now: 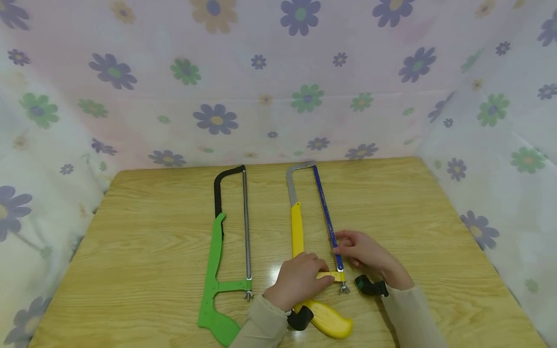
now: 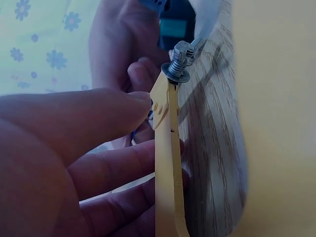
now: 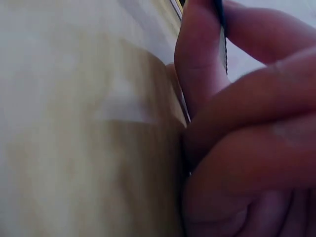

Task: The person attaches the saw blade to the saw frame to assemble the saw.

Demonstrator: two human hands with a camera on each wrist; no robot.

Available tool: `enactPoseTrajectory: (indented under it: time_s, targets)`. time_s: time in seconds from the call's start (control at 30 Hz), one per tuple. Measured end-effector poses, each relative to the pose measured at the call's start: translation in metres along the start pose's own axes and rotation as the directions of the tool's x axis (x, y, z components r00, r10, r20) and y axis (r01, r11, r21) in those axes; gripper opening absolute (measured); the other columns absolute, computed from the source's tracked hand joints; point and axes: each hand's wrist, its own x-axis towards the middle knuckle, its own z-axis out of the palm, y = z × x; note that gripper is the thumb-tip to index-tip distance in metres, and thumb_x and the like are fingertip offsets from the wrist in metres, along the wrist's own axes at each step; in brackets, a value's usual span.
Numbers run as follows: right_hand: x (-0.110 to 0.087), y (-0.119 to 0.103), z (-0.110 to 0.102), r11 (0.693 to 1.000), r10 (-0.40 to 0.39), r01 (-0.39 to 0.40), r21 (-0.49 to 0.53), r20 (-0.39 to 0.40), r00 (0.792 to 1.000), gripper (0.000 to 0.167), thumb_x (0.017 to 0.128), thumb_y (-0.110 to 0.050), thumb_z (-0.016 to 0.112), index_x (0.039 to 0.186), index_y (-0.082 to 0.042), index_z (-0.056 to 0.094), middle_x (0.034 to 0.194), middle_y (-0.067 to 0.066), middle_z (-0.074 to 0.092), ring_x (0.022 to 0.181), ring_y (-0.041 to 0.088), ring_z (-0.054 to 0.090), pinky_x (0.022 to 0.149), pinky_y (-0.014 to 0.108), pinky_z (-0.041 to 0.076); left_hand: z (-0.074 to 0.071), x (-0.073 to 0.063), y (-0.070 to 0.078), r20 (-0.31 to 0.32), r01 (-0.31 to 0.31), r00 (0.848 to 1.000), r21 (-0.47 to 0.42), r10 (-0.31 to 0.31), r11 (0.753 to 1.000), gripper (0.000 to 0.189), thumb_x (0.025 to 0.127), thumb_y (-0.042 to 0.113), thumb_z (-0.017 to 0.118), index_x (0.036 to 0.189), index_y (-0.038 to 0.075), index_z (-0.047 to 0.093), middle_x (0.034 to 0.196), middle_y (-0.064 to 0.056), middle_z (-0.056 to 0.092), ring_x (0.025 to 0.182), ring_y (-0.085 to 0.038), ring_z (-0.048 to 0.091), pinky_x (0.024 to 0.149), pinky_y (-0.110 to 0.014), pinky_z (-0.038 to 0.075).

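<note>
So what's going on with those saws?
Someone is handling the yellow hacksaw, which lies on the wooden table. Their left hand grips its yellow crossbar, near the wing nut, while their right hand pinches the blue blade near its lower end. The blade looks attached at both ends right now. The green hacksaw lies to the left, with neither hand on it.

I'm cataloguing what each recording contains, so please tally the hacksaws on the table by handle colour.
Green-handled hacksaw: 1
Yellow-handled hacksaw: 1, held by the left hand and the right hand
Total: 2
</note>
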Motion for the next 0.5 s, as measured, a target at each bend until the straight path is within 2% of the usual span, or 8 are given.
enactPoseTrajectory:
  time_s: [0.23,0.5]
  targets:
    - [-0.014,0.003,0.006,1.0,0.006,-0.006,0.007,0.004,1.0,0.059,0.084,-0.029,0.062,0.129,0.001,0.037,0.079,0.01,0.055,0.042,0.011,0.038,0.039,0.024,0.035,0.001,0.0,0.0,0.011,0.006,1.0,-0.016,-0.006,1.0,0.025,0.083,0.051,0.053,0.089,0.031,0.067,0.079,0.016,0.052,0.071,-0.004,0.046,0.05,-0.024,0.036]
    - [-0.022,0.004,0.01,0.999,0.011,-0.01,0.048,-0.017,1.0,0.061,0.083,-0.028,0.064,0.131,-0.003,0.037,0.088,0.012,0.057,0.045,0.01,0.041,0.041,0.023,0.038,0.001,0.001,0.0,0.011,0.011,1.0,-0.01,-0.011,1.0,0.025,0.083,0.051,0.053,0.089,0.031,0.067,0.08,0.016,0.053,0.073,-0.004,0.047,0.051,-0.024,0.037]
